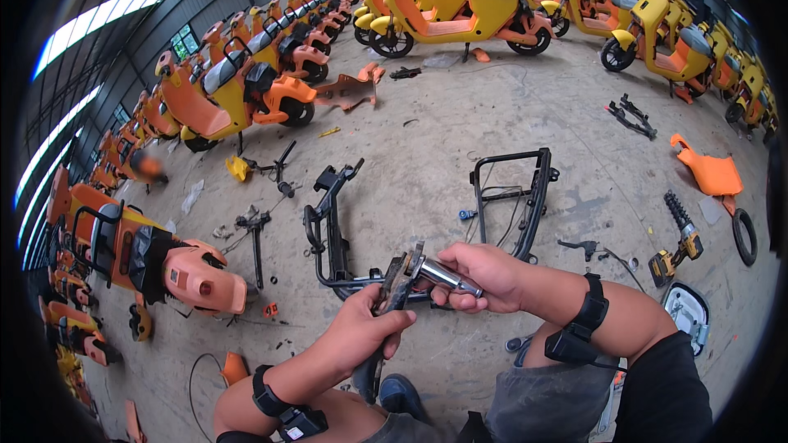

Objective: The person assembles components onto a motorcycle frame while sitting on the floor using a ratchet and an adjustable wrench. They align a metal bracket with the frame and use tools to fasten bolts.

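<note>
My left hand [369,324] is closed around a dark, worn tool with black handles [396,283] that looks like pliers; its lower end hangs down between my knees. A shiny silver metal cylinder [447,276], like a long socket, lies in the closed fingers of my right hand [484,277]. Its left end meets the jaw end of the dark tool; whether the jaws grip it I cannot tell. Just beyond both hands, a black tubular scooter frame [332,234] rests on the concrete floor, partly hidden behind them.
At the right lie a yellow-and-black cordless drill [677,258], a black tyre [744,236], an orange body panel [712,172] and a brake lever [579,246]. Black metal parts [257,238] lie at left, near a tipped scooter [185,271]. Rows of yellow-orange scooters [460,12] stand behind.
</note>
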A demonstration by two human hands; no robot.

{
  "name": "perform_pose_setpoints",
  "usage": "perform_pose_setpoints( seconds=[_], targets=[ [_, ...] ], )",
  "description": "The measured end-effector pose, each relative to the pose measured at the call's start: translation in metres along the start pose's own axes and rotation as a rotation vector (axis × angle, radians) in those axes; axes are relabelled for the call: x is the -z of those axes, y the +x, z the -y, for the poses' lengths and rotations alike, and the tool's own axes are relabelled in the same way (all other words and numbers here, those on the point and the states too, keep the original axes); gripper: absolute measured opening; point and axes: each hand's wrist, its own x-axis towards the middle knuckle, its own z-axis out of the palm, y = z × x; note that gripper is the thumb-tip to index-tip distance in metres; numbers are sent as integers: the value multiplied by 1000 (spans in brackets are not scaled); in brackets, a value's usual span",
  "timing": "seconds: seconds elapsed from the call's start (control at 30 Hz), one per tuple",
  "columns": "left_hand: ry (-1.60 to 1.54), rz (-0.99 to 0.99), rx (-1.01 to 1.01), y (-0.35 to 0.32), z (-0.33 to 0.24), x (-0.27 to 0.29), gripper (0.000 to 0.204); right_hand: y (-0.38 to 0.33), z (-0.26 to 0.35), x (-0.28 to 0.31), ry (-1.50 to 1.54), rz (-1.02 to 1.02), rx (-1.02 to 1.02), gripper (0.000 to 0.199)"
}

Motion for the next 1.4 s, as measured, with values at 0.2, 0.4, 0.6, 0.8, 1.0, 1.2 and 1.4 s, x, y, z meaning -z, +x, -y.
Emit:
perform_pose_setpoints(
  seconds=[0.2, 0.4, 0.6, 0.8, 1.0, 1.2, 1.4],
  targets=[
    [-23, -9, -55, -1, -3, -2, 33, 6, -14, 8, -634, -127, 426, 35],
    [75, -115, -93, -4, 0, -5, 29, 5, -23, -7, -713, -297, 701, 35],
    [159, -119, -172, -6, -4, -10, 36, 21, -33, -1, -621, -373, 755, 38],
    [194, -138, -246, -7, -2, -10, 37, -3, -14, -19, -811, -254, 329, 37],
    [200, -91, -206, -14, -4, -7, 36, 0, -20, 0, -750, -80, 487, 42],
    [155, -116, -202, -14, -4, -1, 35, -11, -13, 2, -453, 29, 335, 38],
    [179, -151, -198, -12, -6, -3, 33, -9, -15, -4, -576, -180, 587, 41]
  ],
)
